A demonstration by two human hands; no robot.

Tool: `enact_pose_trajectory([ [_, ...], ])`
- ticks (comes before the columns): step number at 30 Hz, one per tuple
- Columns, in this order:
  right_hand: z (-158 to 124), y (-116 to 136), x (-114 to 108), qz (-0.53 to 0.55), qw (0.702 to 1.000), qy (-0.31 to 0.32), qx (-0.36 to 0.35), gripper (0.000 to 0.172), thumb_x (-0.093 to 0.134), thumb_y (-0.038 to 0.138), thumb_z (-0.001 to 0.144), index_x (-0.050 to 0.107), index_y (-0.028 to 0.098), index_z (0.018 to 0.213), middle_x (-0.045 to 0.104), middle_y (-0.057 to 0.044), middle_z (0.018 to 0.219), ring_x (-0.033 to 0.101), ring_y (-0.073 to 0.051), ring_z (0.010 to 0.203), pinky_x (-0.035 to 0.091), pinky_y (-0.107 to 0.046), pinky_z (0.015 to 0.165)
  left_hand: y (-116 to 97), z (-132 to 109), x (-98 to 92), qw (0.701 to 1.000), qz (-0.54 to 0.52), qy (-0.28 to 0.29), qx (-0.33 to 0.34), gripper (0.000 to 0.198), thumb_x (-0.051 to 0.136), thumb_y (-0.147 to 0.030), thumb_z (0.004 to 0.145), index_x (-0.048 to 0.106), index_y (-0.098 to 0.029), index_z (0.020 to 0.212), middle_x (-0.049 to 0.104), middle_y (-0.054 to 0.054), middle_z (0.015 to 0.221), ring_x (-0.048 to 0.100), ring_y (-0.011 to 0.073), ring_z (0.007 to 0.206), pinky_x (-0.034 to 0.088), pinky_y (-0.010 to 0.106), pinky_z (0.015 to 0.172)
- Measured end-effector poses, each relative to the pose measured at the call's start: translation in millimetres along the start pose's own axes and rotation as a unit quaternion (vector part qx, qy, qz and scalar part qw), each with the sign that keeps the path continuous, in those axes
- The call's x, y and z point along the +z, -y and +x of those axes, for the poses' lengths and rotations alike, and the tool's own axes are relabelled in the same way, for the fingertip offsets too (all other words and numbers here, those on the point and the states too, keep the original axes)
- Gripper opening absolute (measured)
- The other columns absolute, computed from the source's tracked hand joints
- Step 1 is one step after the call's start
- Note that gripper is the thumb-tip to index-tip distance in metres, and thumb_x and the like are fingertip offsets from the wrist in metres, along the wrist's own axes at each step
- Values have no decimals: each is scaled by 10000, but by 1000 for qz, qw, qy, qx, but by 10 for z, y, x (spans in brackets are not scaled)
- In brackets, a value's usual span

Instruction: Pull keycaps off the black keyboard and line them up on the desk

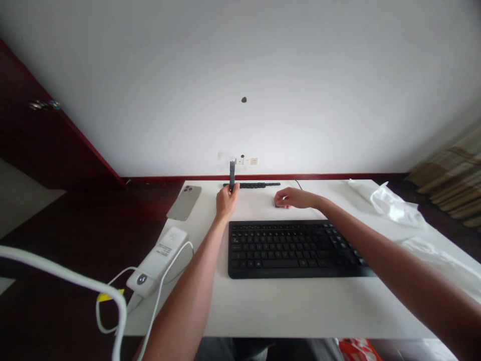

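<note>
My left hand [227, 200] is closed around the lower end of a slim dark grey stick-like object [232, 173] and holds it upright near the table's far edge. My right hand [291, 198] rests curled over a small dark object [278, 204] on the white table [285, 306], mostly hiding it; I cannot make out what it is. A black keyboard [293, 248] lies just in front of both hands. A long black strip [259, 185] lies along the far edge behind them.
A grey phone [184, 202] lies face down at the far left. A white power bank [158, 261] with a white cable [112, 301] sits near the left edge. Crumpled clear plastic [394, 205] covers the right side. The white wall has sockets [248, 161].
</note>
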State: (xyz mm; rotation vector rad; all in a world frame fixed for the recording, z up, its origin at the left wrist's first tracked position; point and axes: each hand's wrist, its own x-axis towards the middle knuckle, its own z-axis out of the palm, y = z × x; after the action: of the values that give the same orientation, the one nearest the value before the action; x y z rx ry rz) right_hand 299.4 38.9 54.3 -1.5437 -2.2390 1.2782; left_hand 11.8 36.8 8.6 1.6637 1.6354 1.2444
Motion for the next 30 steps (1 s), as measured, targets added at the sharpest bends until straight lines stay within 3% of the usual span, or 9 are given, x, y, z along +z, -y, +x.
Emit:
enact_pose_trajectory([
  [3,255,67,-116,-28,999,-2,32,310,749,449,783,726,161,895,718,-77,839,645,-189,768,547,-326,734,10,8,-2,1000,5,2,-1,495,507,-564,996,438,-221,645,454,-26,586,423,144,564,261,271,592],
  [7,354,63,-147,-54,998,-1,43,267,750,412,794,751,166,899,741,-81,849,662,-194,776,554,-315,731,21,8,8,1000,5,10,0,518,496,-601,992,441,-221,646,457,-23,581,441,148,564,258,274,589],
  [16,293,26,-212,-95,995,-11,17,262,698,406,882,738,202,1041,782,-85,965,725,-204,775,567,-320,699,12,-3,22,1000,8,11,4,517,520,-597,982,416,-227,636,451,-22,562,437,149,540,265,281,581],
  [21,151,205,-295,-182,980,-77,24,152,726,348,875,762,207,921,783,-94,991,727,-231,790,537,-342,667,8,-7,25,1000,10,11,-2,515,529,-597,980,421,-227,638,440,-24,555,438,149,539,267,284,577],
  [30,144,364,-124,-262,962,-80,-6,114,800,312,822,790,241,910,776,-59,961,706,-246,826,493,-348,697,13,-8,34,1000,16,11,-1,519,529,-600,979,418,-225,637,449,-19,559,429,147,544,263,287,576],
])
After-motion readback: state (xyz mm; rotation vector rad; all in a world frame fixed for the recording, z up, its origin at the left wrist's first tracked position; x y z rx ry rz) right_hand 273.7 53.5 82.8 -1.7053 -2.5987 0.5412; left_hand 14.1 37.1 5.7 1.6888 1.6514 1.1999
